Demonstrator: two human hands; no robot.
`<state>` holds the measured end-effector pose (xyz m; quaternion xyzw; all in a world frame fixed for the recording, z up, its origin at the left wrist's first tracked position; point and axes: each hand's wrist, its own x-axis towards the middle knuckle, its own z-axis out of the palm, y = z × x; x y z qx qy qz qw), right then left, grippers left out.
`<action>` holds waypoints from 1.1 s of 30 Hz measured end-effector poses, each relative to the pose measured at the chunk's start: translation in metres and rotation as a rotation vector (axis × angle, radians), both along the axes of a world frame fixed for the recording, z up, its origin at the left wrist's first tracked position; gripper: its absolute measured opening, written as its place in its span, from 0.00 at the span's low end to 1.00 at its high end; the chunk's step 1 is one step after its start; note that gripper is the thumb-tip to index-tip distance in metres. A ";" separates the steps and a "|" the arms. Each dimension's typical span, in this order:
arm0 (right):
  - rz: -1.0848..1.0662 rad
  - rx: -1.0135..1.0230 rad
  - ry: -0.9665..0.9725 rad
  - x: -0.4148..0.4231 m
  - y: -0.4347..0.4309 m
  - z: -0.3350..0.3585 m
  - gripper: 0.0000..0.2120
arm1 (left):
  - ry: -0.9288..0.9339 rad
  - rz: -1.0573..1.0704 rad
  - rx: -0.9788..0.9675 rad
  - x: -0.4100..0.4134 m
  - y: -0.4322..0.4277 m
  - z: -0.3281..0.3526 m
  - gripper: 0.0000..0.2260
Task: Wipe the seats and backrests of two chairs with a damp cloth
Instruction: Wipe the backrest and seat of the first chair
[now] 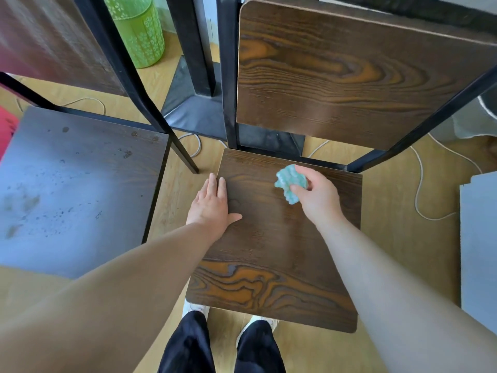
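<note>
Fingers (215,185) of the left hand (212,208) lie straight and flat along the left edge of the brown seat (269,265), just right of the neighbouring chair's dusty seat (80,189), which is speckled with spots. Further right, the right hand (320,196) pinches a crumpled teal cloth (289,184) and holds it on the far part of the brown seat, below the wood-grain backrest (349,76). A pale cord (418,189) trails across the floor at right.
</note>
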<state>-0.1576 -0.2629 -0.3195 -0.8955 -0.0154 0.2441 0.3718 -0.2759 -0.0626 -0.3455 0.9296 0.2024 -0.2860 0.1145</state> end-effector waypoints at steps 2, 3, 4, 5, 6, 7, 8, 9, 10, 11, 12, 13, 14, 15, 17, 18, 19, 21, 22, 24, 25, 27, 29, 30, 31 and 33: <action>-0.009 -0.088 -0.028 0.001 -0.011 0.001 0.22 | -0.008 0.017 -0.009 -0.005 0.005 0.004 0.45; -0.009 -0.117 -0.039 0.000 -0.014 0.001 0.23 | -0.015 0.026 -0.013 -0.007 0.008 0.006 0.45; -0.009 -0.138 -0.048 -0.001 -0.015 0.000 0.23 | -0.024 0.033 -0.018 -0.010 0.012 0.007 0.45; -0.008 -0.154 -0.055 -0.002 -0.014 -0.001 0.23 | -0.030 0.036 -0.023 -0.013 0.016 0.008 0.45; -0.006 -0.165 -0.061 -0.004 -0.011 -0.002 0.23 | -0.032 0.032 -0.023 -0.015 0.020 0.008 0.45; -0.003 -0.170 -0.064 -0.005 -0.007 -0.005 0.23 | -0.030 0.021 -0.016 -0.017 0.024 0.008 0.45; -0.004 -0.171 -0.065 -0.007 -0.002 -0.007 0.23 | -0.027 0.005 -0.007 -0.018 0.028 0.009 0.45; -0.008 -0.169 -0.067 -0.008 0.004 -0.010 0.23 | -0.027 -0.015 0.003 -0.019 0.031 0.009 0.44; -0.016 -0.167 -0.071 -0.010 0.011 -0.012 0.23 | -0.028 -0.035 0.011 -0.020 0.034 0.009 0.44; -0.029 -0.164 -0.075 -0.011 0.017 -0.014 0.22 | -0.029 -0.056 0.021 -0.021 0.036 0.010 0.44; -0.042 -0.160 -0.080 -0.011 0.024 -0.015 0.22 | -0.031 -0.078 0.034 -0.021 0.038 0.011 0.43; -0.046 -0.157 -0.084 -0.011 0.031 -0.016 0.22 | -0.030 -0.097 0.047 -0.022 0.041 0.012 0.43; -0.040 -0.155 -0.088 -0.011 0.039 -0.018 0.22 | -0.028 -0.109 0.059 -0.022 0.043 0.012 0.43; -0.026 -0.152 -0.091 -0.011 0.047 -0.020 0.22 | -0.022 -0.114 0.069 -0.022 0.047 0.012 0.43; 0.012 -0.156 -0.101 -0.010 0.066 -0.022 0.22 | -0.012 -0.105 0.073 -0.023 0.054 0.012 0.43; 0.032 -0.164 -0.106 -0.009 0.076 -0.023 0.21 | -0.010 -0.099 0.073 -0.024 0.058 0.012 0.43; 0.054 -0.171 -0.109 -0.008 0.086 -0.024 0.21 | -0.011 -0.099 0.074 -0.025 0.062 0.011 0.43; 0.103 -0.163 -0.107 -0.006 0.106 -0.025 0.21 | -0.011 -0.113 0.081 -0.029 0.071 0.010 0.43; 0.131 -0.157 -0.105 -0.004 0.115 -0.025 0.20 | -0.008 -0.122 0.083 -0.031 0.075 0.008 0.43; 0.203 -0.155 -0.103 -0.001 0.131 -0.025 0.20 | 0.002 -0.130 0.085 -0.035 0.084 0.005 0.43; 0.234 -0.154 -0.094 0.001 0.138 -0.026 0.20 | 0.004 -0.127 0.083 -0.037 0.089 0.003 0.43; 0.271 -0.153 -0.072 0.006 0.148 -0.026 0.19 | 0.003 -0.122 0.077 -0.041 0.095 0.000 0.42; 0.324 -0.172 -0.093 0.009 0.150 -0.026 0.18 | 0.006 -0.125 0.072 -0.045 0.100 -0.003 0.41; 0.357 -0.187 -0.113 0.009 0.149 -0.027 0.17 | 0.010 -0.128 0.069 -0.047 0.101 -0.005 0.40; 0.389 -0.192 -0.127 0.008 0.147 -0.028 0.17 | 0.016 -0.133 0.067 -0.049 0.101 -0.006 0.40; 0.437 -0.173 -0.115 0.001 0.143 -0.030 0.16 | 0.026 -0.155 0.066 -0.051 0.102 -0.007 0.38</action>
